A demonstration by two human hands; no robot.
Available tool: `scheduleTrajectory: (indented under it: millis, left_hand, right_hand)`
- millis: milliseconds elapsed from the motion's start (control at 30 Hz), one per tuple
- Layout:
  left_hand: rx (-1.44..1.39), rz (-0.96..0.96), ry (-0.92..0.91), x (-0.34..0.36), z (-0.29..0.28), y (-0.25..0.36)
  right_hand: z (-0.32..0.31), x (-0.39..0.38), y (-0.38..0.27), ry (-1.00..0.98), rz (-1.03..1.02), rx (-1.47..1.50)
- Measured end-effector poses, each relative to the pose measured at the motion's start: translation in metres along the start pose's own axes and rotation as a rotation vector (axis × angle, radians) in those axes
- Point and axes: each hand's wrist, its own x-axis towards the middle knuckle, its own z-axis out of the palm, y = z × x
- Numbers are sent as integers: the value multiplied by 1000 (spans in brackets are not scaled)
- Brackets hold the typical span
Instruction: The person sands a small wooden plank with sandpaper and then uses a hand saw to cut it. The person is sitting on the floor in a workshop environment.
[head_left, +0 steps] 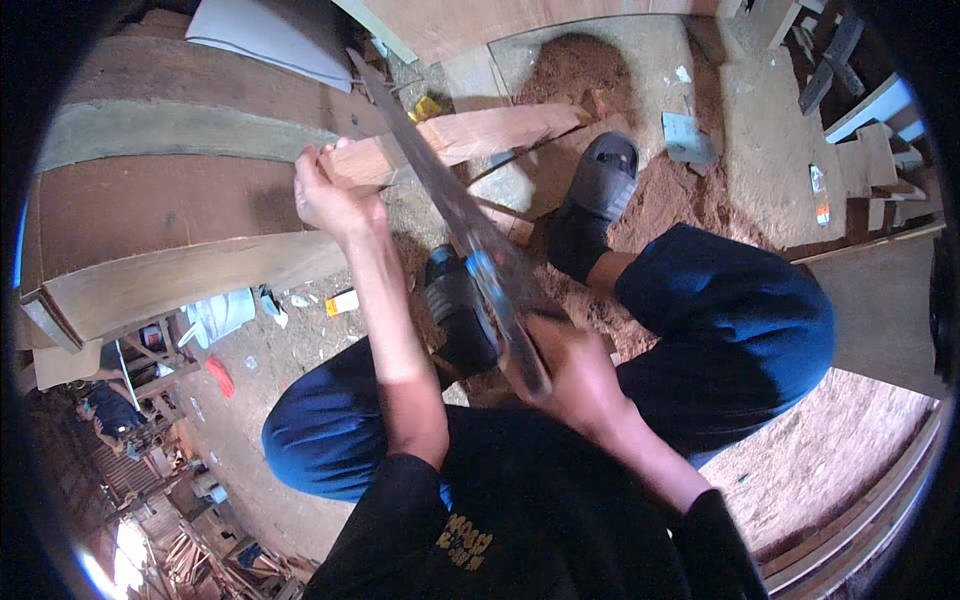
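My right hand [578,375] is closed round the handle of a handsaw [440,190], low in front of my body. Its long blade slants up and to the left, crossing over a reddish wooden board [500,132]; whether the teeth touch the wood I cannot tell. At the board's left end, my left hand [335,200] grips it beside the edge of a wooden bench [160,205]. The board points away to the right, over the floor near my sandalled foot [605,180]. Both my right hand and the saw are slightly blurred.
Sawdust [580,75] lies heaped on the floor around my feet. A flat grey metal piece [688,138] lies right of my foot. White sheets [270,40] rest on the bench's far end. Wood offcuts [870,165] are stacked at right; a red scrap [219,377] lies at left.
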Motion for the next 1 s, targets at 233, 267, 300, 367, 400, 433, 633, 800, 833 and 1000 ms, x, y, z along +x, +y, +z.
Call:
scheduleTrajectory:
  millis: [233, 267, 300, 367, 400, 433, 633, 800, 833, 1000]
  left_hand:
    - [12, 41, -10, -21, 13, 4]
    - [21, 66, 9, -24, 19, 6]
    - [-14, 53, -27, -23, 19, 5]
    - [-90, 23, 11, -1, 10, 6]
    - [-109, -13, 31, -3, 8, 6]
    - [-94, 6, 19, -4, 7, 4]
    - [20, 52, -27, -19, 20, 5]
    - [-148, -44, -69, -2, 1, 4]
    - [-80, 19, -29, -8, 8, 6]
    - [-70, 28, -16, -21, 24, 7]
  right_hand:
    - [-7, 21, -2, 37, -58, -2]
    - [-8, 26, -4, 62, -82, -8]
    - [-8, 19, -6, 55, -45, -85]
    - [-14, -6, -3, -4, -16, 47]
    - [-16, -16, -2, -35, 26, 121]
    - [-14, -14, 0, -17, 3, 89]
    - [-12, 21, -9, 42, 2, 22]
    - [-16, -7, -1, 23, -51, 50]
    - [-11, 1, -2, 9, -12, -4]
    - [-11, 15, 0, 75, -33, -26]
